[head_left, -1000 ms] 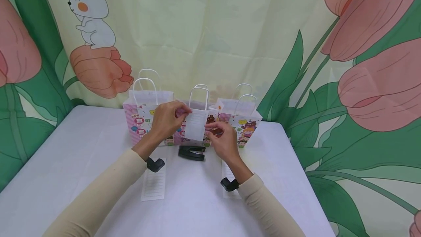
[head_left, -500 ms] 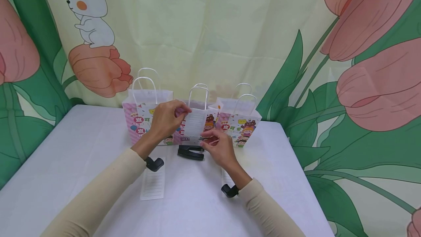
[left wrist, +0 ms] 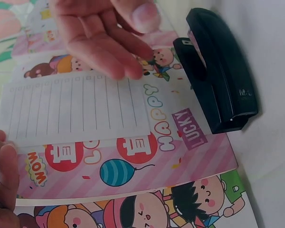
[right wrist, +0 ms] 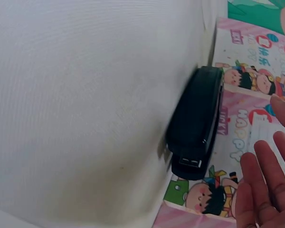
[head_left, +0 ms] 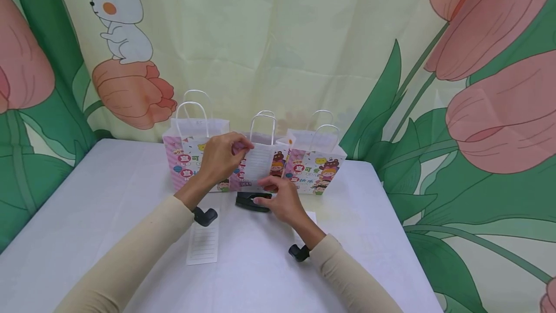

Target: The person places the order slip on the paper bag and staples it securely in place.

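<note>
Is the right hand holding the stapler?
No: in the right wrist view, a gap separates the right hand from the black stapler.

Behind the white-covered desk (head_left: pixel 243 284), a pale cream curtain (head_left: pixel 326 28), lightly creased across its middle. Toward the upper left, printed on it, a white rabbit (head_left: pixel 126 37) with orange cheek and inner ears, perched on an orange-pink tulip (head_left: pixel 130 93). Along both sides, large pink tulips (head_left: pixel 486 37) among broad green leaves (head_left: pixel 447 269) and stems (head_left: pixel 421 59).
</note>
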Motion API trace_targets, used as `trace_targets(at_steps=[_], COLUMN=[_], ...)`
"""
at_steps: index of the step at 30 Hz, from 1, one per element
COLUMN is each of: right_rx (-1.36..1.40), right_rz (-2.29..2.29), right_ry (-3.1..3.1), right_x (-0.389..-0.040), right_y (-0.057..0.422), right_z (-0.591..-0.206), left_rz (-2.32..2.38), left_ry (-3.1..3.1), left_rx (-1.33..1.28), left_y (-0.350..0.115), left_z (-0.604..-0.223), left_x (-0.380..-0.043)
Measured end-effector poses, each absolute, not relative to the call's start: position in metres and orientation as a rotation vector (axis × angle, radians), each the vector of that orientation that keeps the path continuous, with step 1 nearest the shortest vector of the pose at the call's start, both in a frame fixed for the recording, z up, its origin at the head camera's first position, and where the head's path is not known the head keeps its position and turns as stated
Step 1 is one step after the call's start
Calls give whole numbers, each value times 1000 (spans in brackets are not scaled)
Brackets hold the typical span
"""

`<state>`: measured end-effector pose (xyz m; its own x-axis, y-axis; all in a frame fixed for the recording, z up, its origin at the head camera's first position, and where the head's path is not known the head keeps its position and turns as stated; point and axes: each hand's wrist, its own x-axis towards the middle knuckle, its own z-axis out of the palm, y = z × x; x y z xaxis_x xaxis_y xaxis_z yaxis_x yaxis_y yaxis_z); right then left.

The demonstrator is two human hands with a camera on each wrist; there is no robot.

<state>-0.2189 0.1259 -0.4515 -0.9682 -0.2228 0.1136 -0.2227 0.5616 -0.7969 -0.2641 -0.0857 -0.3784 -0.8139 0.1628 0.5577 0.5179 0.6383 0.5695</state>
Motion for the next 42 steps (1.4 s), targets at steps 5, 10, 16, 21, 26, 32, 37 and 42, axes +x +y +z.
trace_targets(at_steps=[5,10,16,21,26,32,37,42], right_rx=[-423,-445,-491,-489,-505,-563,-567,-609], right_rz=[-1372,-1364,-1331,-1271,-1217,-1142,-1064,-969], right_ry=[2740,2704,2711,2715,2721,2737,2746,2779], right_x=[-222,-225,-229,-232,-234,-235,-234,-235], right_y=[123,120,118,116,114,114,115,115], right_z=[-456,-461,-466,-470,-473,-475,-474,-474], left_rz=[-1040,-1043,-1047,-1045,-1048,-1049,-1044,-1039], left_ry=[-2397,-2395,-2400,-2396,-2398,-2402,-2403,-2402], left_rx=[-541,-541,-537,-536,-538,-538,-545,-548], left_y=[-85,-86,-85,-85,-85,-85,-85,-85], left_z=[-379,-380,-380,-380,-380,-379,-378,-379], left_x=[-265,-265,-265,-266,-265,-263,-263,-264])
